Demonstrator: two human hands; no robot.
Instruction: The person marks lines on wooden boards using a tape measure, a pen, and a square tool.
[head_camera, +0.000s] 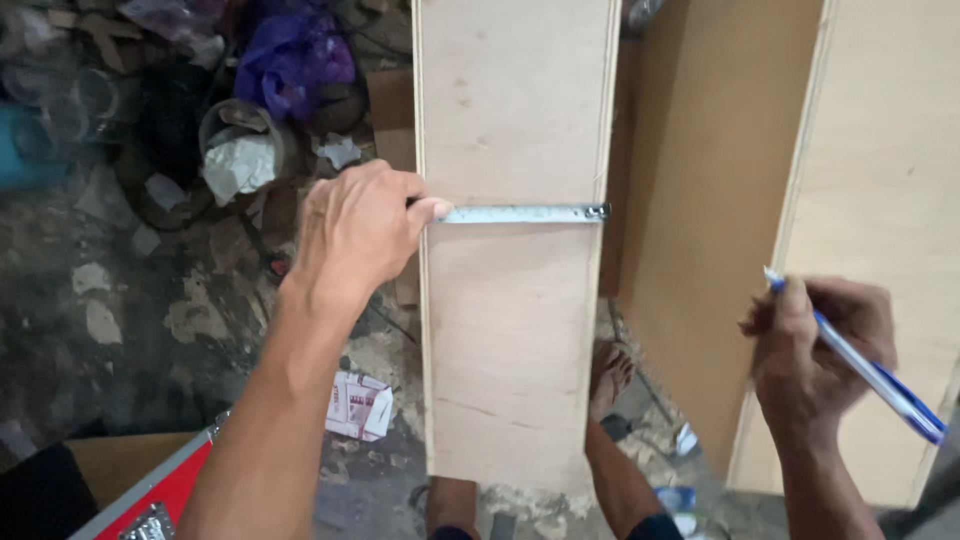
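My left hand grips a tape measure at the left edge of a tall, pale plywood board. Its metal tape blade stretches flat across the board's width, with the end hook caught on the right edge. The tape's case is hidden inside my fist. My right hand hovers to the right of the board, apart from it, holding a blue and white pen with the tip pointing up and left.
More plywood and brown sheets lean at the right. My bare foot stands beside the board. Dirty floor with paper scraps, a bucket of debris, purple plastic, and a red case at lower left.
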